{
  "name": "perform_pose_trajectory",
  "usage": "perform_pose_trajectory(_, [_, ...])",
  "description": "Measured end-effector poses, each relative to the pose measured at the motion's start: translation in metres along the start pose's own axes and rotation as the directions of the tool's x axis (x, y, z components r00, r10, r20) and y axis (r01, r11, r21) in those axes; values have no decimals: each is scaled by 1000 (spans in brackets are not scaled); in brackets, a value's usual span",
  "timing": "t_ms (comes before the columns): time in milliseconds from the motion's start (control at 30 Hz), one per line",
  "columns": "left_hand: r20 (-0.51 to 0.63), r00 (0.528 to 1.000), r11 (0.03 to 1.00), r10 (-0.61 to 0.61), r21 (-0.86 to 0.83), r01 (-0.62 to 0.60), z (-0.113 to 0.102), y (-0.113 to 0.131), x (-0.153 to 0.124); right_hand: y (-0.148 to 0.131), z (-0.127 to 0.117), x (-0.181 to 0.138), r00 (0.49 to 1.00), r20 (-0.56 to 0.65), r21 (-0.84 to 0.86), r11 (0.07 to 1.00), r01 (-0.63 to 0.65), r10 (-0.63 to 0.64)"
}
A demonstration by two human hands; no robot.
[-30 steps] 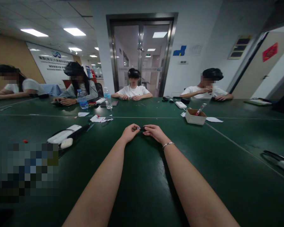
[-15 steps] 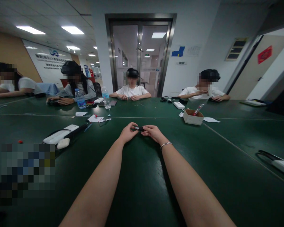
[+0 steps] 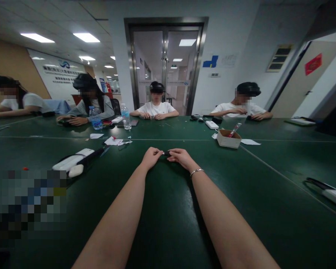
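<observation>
Between my two hands, just above the green table [image 3: 168, 209], is a small black stick [image 3: 166, 153] with a silvery end, shaped like a USB flash drive. My right hand [image 3: 180, 157], with a bracelet at the wrist, pinches its black body. The thumb and fingers of my left hand [image 3: 151, 157] are closed at the silvery end and cover most of it. Both forearms reach forward over the tabletop. Fine detail of the stick is too small to make out.
To the left lie a white power bank [image 3: 74, 160] with a black cable and a white rounded object [image 3: 76, 170]. A small open box [image 3: 229, 141] stands ahead on the right. Paper scraps [image 3: 114, 141] and water bottles [image 3: 126, 118] are farther off. Several people sit opposite.
My left thumb and fingers have closed over the silvery end, which showed more before. My right hand stays almost still on the black body.
</observation>
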State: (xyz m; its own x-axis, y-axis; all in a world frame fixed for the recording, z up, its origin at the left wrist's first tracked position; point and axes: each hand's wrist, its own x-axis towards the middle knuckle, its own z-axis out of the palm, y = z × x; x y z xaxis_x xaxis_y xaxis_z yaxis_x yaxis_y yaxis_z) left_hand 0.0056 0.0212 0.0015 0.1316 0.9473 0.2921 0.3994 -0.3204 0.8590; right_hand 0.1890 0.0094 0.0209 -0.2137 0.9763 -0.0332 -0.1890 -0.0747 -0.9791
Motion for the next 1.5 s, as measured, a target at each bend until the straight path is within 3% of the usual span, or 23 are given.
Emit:
perform_pose_trajectory(500, [19, 1000, 995, 1, 97, -3, -4, 1, 0, 1, -3, 0, 997, 75, 5, 1000, 14, -15])
perform_pose_trajectory(767, [14, 999, 997, -36, 70, 35, -2, -5, 1, 0, -2, -1, 996, 82, -1, 1000, 18, -18])
perform_pose_trajectory(967, [13, 1000, 990, 19, 140, -21, -3, -5, 1, -1, -2, -3, 996, 88, 0, 1000, 23, -23])
perform_pose_trajectory(1500, [40, 998, 980, -55, 192, 46, -6, 7, -3, -1, -3, -4, 991, 122, -7, 999, 48, -46])
